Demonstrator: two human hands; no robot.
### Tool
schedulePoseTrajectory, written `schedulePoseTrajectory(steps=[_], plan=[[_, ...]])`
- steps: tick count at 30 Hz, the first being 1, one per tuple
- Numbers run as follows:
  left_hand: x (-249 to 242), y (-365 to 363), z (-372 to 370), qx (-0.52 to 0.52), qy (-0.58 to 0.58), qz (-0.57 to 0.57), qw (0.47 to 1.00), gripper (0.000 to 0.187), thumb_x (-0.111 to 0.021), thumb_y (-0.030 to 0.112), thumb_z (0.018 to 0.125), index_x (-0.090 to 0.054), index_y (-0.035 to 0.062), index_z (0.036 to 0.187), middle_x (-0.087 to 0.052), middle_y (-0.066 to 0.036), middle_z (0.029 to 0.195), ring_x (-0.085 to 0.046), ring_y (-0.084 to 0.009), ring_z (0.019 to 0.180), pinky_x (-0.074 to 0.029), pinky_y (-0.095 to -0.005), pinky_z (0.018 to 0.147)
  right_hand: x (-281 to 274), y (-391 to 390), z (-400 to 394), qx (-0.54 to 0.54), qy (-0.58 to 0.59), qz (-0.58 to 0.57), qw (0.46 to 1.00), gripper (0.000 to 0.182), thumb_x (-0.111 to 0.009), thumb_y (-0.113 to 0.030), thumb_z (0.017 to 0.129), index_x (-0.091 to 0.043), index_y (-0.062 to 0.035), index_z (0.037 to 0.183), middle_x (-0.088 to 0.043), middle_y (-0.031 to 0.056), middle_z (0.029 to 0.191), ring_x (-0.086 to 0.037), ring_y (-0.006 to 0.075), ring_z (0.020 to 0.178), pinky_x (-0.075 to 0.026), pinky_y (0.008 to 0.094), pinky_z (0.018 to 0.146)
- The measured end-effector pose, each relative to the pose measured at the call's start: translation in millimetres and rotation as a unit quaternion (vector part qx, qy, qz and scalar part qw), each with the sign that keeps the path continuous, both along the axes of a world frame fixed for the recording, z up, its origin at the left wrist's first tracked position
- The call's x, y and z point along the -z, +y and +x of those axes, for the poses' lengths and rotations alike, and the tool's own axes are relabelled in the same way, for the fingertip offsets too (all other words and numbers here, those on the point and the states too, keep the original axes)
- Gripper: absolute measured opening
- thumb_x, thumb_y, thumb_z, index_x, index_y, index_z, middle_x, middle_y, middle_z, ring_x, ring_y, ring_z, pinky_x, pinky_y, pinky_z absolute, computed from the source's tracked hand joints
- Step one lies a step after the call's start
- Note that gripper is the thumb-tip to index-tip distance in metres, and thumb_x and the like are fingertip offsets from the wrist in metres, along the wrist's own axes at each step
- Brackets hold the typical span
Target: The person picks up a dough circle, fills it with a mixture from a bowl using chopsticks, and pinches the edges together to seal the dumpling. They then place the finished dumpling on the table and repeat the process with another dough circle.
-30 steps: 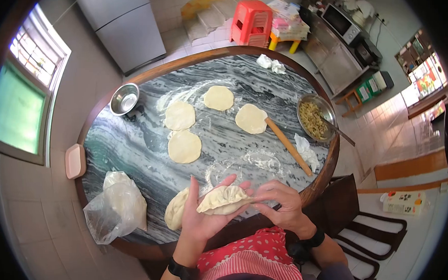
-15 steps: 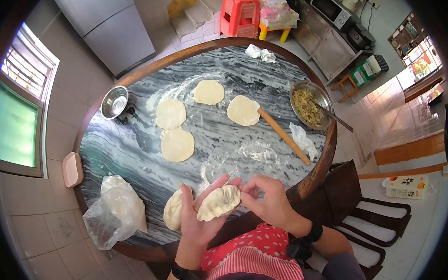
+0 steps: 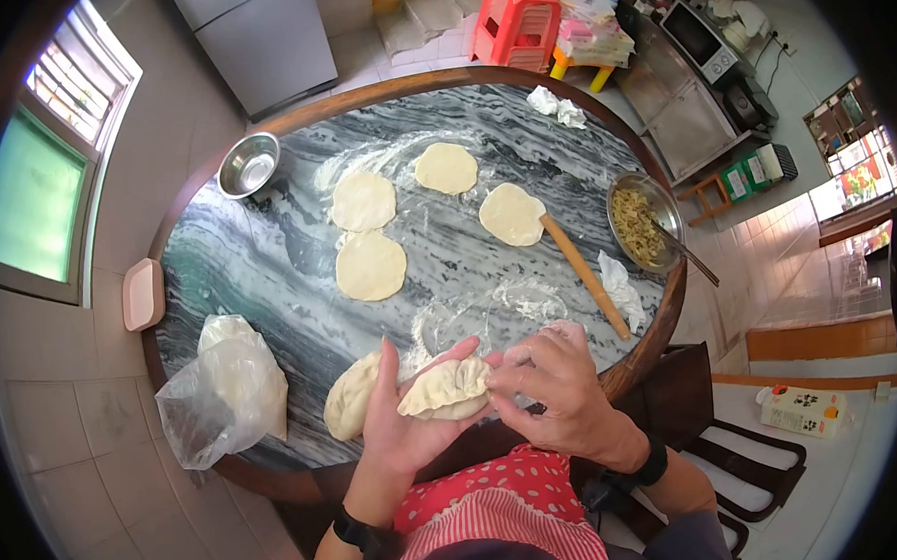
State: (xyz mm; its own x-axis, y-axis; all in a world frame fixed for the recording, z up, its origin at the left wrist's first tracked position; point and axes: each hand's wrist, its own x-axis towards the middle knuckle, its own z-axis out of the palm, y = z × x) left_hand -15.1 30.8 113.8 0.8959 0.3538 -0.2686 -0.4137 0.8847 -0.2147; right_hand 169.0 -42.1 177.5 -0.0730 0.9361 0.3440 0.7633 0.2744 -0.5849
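A plump dumpling with a pleated edge lies across the palm and fingers of my left hand, thumb raised beside it. At its right end, my right hand pinches the dough rim between thumb and fingertips. Just left of my left hand, a second stuffed dough piece rests on the marble table, partly covered by the thumb. Beyond my hands are several flat round wrappers, among them a near-left wrapper and a right-hand wrapper, which touches the end of a wooden rolling pin.
A steel bowl of filling with a long-handled utensil stands at the right rim. A small metal bowl is at far left, a plastic bag of dough at near left. Crumpled paper lies by the rolling pin. A dark chair is at right.
The camera view has shifted slightly, moving the table items across the picture. My right hand has turned and its fingers have risen, still pinching the dumpling's right end. My left hand still cradles it.
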Motion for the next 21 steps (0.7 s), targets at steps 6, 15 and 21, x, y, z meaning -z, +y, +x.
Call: schedulePoseTrajectory(steps=[6, 15, 21], plan=[[3, 0, 0, -0.014, -0.041, 0.038, 0.998, 0.093, -0.018, 0.071, 0.095, -0.023, -0.0039, 0.149, -0.034, -0.025, 0.149, -0.04, -0.036, 0.135, -0.028, -0.0486, 0.113, 0, 4, -5, 0.0, -0.01, -0.009, 1.0, 0.026, -0.077, -0.008, 0.068, -0.062, -0.0098, 0.089, -0.059, 0.002, 0.093, -0.058, 0.0204, 0.085, -0.037, 0.0411, 0.085], [4, 2, 8, -0.021, 0.018, 0.041, 0.999, 0.091, -0.026, 0.071, 0.094, -0.027, -0.0017, 0.148, -0.042, -0.025, 0.144, -0.043, -0.0361, 0.133, -0.029, -0.0498, 0.113, 11, 4, -25, 0.104, 0.009, -0.002, 0.994, 0.019, -0.072, -0.003, 0.066, -0.061, -0.0084, 0.081, -0.056, 0.005, 0.096, -0.053, 0.0255, 0.089, -0.035, 0.0407, 0.08], [3, 7, 6, -0.008, 0.015, 0.041, 0.999, 0.091, -0.026, 0.071, 0.094, -0.029, -0.0024, 0.147, -0.043, -0.026, 0.142, -0.045, -0.0365, 0.13, -0.028, -0.0504, 0.113, -3, 4, -22, 0.114, -0.003, 0.0, 0.994, 0.022, -0.073, -0.005, 0.065, -0.062, -0.0079, 0.083, -0.057, 0.0055, 0.102, -0.053, 0.026, 0.095, -0.035, 0.0424, 0.083]])
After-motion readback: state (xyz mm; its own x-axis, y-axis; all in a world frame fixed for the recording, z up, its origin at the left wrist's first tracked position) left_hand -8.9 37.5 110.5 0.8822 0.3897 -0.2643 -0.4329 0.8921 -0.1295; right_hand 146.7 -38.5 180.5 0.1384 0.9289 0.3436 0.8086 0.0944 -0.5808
